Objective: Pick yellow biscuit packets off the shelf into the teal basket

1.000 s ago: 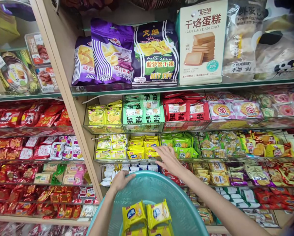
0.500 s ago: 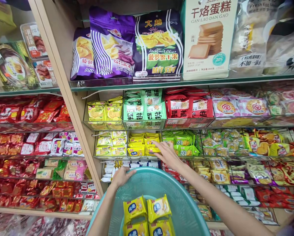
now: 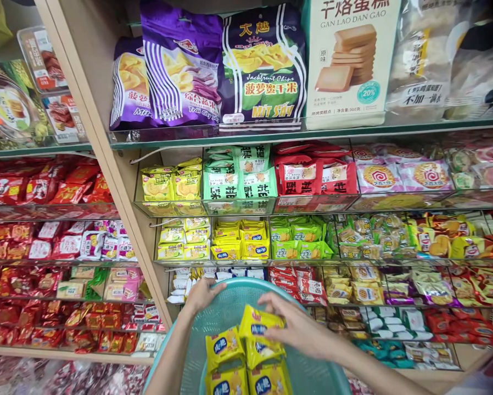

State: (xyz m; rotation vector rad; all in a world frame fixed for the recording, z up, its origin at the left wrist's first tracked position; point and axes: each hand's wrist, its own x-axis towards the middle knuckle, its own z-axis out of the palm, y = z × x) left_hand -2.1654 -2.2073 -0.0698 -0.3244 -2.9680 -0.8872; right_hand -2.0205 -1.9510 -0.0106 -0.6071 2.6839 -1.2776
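My left hand [image 3: 203, 296] grips the far left rim of a teal mesh plastic basket [image 3: 246, 283], fingers wrapped over its edge. My right hand [image 3: 298, 327] is inside the basket's outline, pinching a yellow snack packet [image 3: 251, 319] with thumb and fingers. That packet is tilted and overlaps the upper right one of the packets below; I cannot tell whether it rests on it. Several matching yellow packets [image 3: 225, 348] lie in rows on the basket bottom. On the shelf beyond, a compartment of the same yellow packets [image 3: 255, 249] sits between light-green and bright-green ones.
Tiered clear bins hold green [image 3: 302, 249], red [image 3: 298, 175] and pink-white packets [image 3: 380, 176]. Large snack bags [image 3: 263, 71] and a cake box [image 3: 349, 66] stand on the glass shelf [image 3: 271, 137] above. A wooden upright [image 3: 118, 219] divides off the left shelves.
My right hand has come down and back from the yellow packet compartment to the basket, bringing a yellow snack packet. My left hand stays on the rim.
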